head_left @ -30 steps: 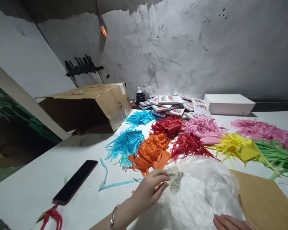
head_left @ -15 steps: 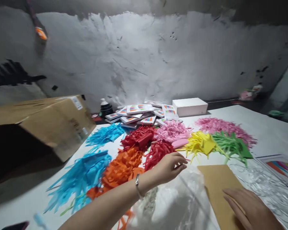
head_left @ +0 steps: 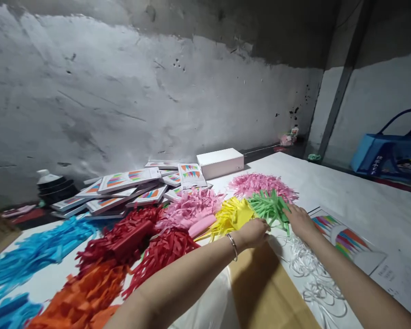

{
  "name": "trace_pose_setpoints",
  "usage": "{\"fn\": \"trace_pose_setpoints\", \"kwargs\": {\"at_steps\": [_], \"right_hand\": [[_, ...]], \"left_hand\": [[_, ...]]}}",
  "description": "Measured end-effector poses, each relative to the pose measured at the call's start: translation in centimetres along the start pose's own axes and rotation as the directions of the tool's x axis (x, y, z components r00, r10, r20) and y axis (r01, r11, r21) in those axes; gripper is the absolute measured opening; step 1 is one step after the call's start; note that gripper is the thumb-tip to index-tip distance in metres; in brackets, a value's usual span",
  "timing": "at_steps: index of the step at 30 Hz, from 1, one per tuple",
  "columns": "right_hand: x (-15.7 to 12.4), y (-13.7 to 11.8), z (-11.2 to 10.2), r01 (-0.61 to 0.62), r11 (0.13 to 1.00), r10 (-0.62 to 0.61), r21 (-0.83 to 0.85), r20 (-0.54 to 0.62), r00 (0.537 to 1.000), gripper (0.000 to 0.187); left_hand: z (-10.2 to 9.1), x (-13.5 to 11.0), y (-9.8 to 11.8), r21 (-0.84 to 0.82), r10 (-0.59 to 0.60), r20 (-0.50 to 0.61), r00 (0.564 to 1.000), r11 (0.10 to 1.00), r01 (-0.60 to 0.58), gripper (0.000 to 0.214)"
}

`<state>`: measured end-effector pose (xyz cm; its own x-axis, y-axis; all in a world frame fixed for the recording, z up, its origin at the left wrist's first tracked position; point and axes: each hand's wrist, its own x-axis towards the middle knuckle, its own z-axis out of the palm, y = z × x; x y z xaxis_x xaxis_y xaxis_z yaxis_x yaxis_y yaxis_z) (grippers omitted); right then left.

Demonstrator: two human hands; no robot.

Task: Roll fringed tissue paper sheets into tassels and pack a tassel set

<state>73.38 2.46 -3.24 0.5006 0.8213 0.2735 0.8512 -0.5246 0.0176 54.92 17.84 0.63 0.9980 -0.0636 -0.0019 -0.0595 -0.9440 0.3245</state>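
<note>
Both my arms reach forward over the white table [head_left: 332,192]. My left hand [head_left: 255,232], with a bracelet at the wrist, rests at the near edge of the green fringed paper [head_left: 269,206] beside the yellow fringed paper [head_left: 233,214]; its fingers are curled and mostly hidden. My right hand [head_left: 299,219] lies on the right side of the green fringe with fingers bent down onto it. A brown envelope [head_left: 263,283] lies under my left forearm. White plastic strips [head_left: 311,269] lie below my right wrist.
Pink [head_left: 260,184], red [head_left: 160,249], orange [head_left: 82,292] and blue [head_left: 30,251] fringe piles spread leftward. A heap of printed packets [head_left: 130,180] and a white box [head_left: 221,162] sit near the wall. A printed sheet [head_left: 345,237] lies right. A blue bag [head_left: 390,153] stands far right.
The view has swung right. My left hand moved from the plastic bag past the red fringe to the green fringe. My right hand left the brown envelope and reached the green fringe too.
</note>
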Motion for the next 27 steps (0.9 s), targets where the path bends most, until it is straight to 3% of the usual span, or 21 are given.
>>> {"fn": "trace_pose_setpoints", "kwargs": {"at_steps": [5,10,13,16,19,21,23,25,27], "right_hand": [[2.1,0.5,0.4,-0.021,0.996,0.017,0.083,0.060,0.998,0.037],[3.0,0.0,0.1,-0.258,0.958,0.250,0.128,0.080,0.965,0.036],[3.1,-1.7,-1.2,-0.291,0.943,0.295,0.163,-0.005,0.955,0.036],[2.4,-4.3,-3.9,-0.166,0.959,0.209,0.228,-0.182,0.961,0.035],[0.4,-7.2,-7.9,0.086,0.956,0.032,0.281,-0.391,0.920,0.026],[-1.5,-9.2,-11.2,0.273,0.914,-0.082,0.299,-0.524,0.848,0.013],[-3.7,-11.0,-14.6,0.425,0.851,-0.148,0.308,-0.636,0.757,0.011],[-6.0,-12.6,-17.9,0.506,0.800,-0.134,0.323,-0.725,0.675,0.009],[-8.4,-14.3,-20.7,0.532,0.777,-0.078,0.336,-0.787,0.612,0.020]], "left_hand": [[0.6,-0.4,-1.1,0.024,-0.020,0.027,0.999,1.000,0.019,0.030],[0.6,-1.1,-2.2,-0.037,-0.046,-0.027,0.999,0.998,0.045,0.032],[-0.1,-1.8,-1.9,-0.104,-0.051,-0.122,0.991,0.994,0.038,0.030],[-2.4,-3.1,-0.9,-0.168,-0.080,-0.345,0.935,0.986,0.022,0.038],[-6.0,-5.2,0.4,-0.211,-0.104,-0.584,0.805,0.977,-0.027,0.067],[-8.4,-7.2,1.5,-0.228,-0.080,-0.656,0.751,0.969,-0.095,0.063],[-10.4,-10.1,3.0,-0.244,-0.046,-0.673,0.738,0.956,-0.163,0.033],[-12.0,-13.8,5.0,-0.261,-0.042,-0.692,0.721,0.945,-0.195,0.015],[-13.3,-18.4,7.2,-0.273,-0.088,-0.744,0.662,0.945,-0.182,0.016]]}}
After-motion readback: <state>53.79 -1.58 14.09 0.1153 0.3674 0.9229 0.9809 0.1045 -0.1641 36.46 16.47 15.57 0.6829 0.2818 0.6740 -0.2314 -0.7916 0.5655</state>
